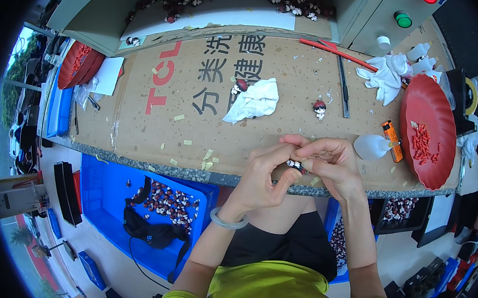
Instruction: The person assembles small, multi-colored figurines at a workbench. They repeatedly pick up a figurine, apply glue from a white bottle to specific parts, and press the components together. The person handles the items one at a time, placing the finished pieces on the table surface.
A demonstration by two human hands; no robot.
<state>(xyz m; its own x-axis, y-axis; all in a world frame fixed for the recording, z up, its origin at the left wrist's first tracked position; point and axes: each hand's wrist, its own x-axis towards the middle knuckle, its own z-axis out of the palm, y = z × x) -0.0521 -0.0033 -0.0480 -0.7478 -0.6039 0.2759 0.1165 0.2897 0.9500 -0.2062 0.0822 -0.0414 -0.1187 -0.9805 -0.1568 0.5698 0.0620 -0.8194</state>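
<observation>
Small black-and-white figurine [295, 164] was pinched between both hands at the near edge of the cardboard-covered workbench [157, 126]. Left hand [262, 175] fingertips were closed on it from below-left, right hand [329, 161] clamped from above-right. Long axis could not be determined. Both hands equally near.

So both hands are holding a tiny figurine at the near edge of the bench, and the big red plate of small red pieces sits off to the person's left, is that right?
Not quite. Both the left hand and the right hand do hold the tiny figurine at the near edge of the bench, but the big red plate of small red pieces sits to the person's right, as the head view shows.
</observation>
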